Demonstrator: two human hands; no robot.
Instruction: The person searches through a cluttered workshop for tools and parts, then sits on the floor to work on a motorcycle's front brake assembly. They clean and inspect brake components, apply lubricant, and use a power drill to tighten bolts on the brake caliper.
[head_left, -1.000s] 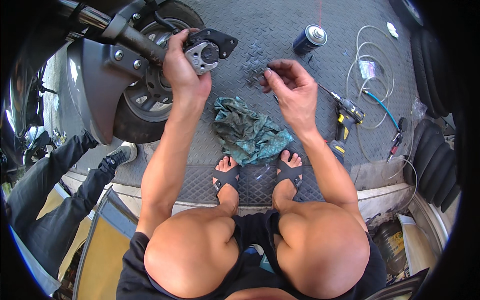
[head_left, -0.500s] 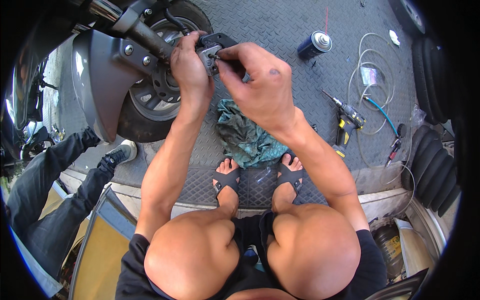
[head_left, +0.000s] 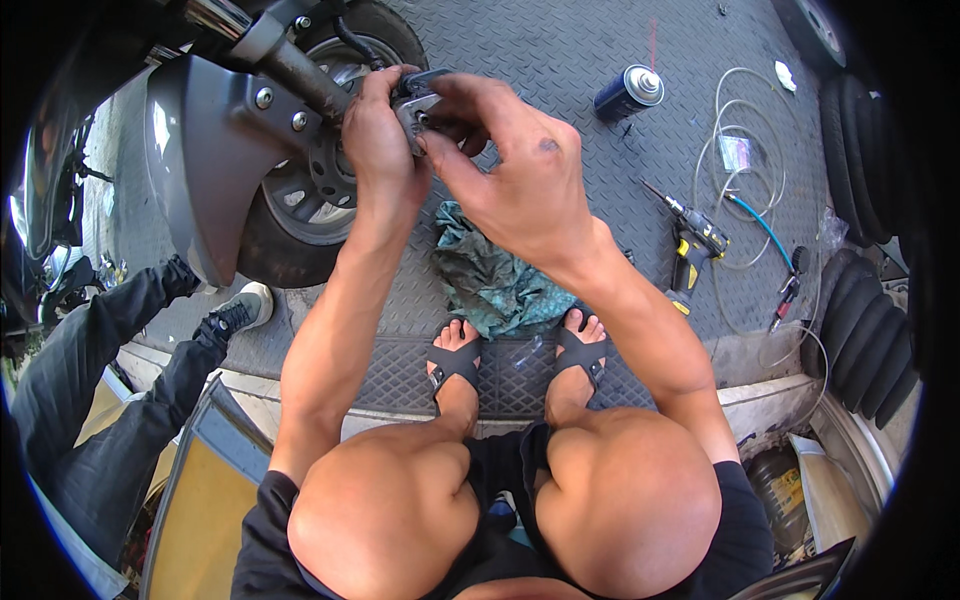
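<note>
My left hand [head_left: 383,155] grips a metal brake caliper [head_left: 417,110] with a black bracket, beside the front fork [head_left: 290,70] and the wheel [head_left: 295,225]. My right hand [head_left: 515,175] is closed in a pinch at the caliper's face, with finger and thumb on a small dark piece I cannot make out clearly. A crumpled teal, stained cloth [head_left: 495,290] lies on the plate floor below my hands, partly hidden by the right one.
A spray can [head_left: 620,95] stands ahead right; a cordless drill [head_left: 690,250], coiled hose [head_left: 750,110] and hose fitting [head_left: 788,300] lie right, beside stacked tyres [head_left: 855,330]. Another person's legs [head_left: 110,370] are at the left. A step edge [head_left: 760,395] runs behind my feet.
Since a second ago my right hand has moved up and left from above the cloth onto the caliper, mostly by the middle frame. My left hand has shifted slightly right.
</note>
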